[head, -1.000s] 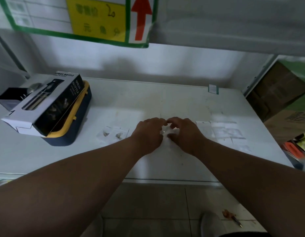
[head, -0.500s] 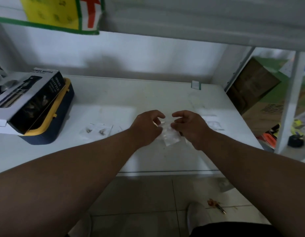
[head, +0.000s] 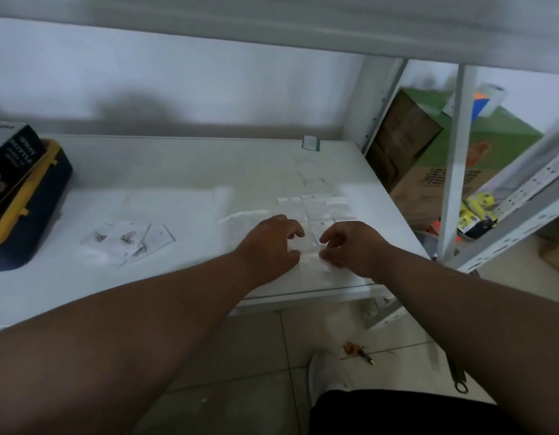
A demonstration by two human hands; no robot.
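Hands drifted right since a moment ago. Left hand (head: 272,246) and right hand (head: 350,249) both pinch the clear bag (head: 312,263), now low near the table (head: 178,171) front edge; probably sealing it

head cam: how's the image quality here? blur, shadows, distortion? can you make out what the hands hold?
Head view: soft and smeared throughout, in dim light. The clear bag pinched by the left hand and right hand barely separates from the white table. Head view: a broad shadow darkens the back wall; wide-angle distortion slants the shelf post.
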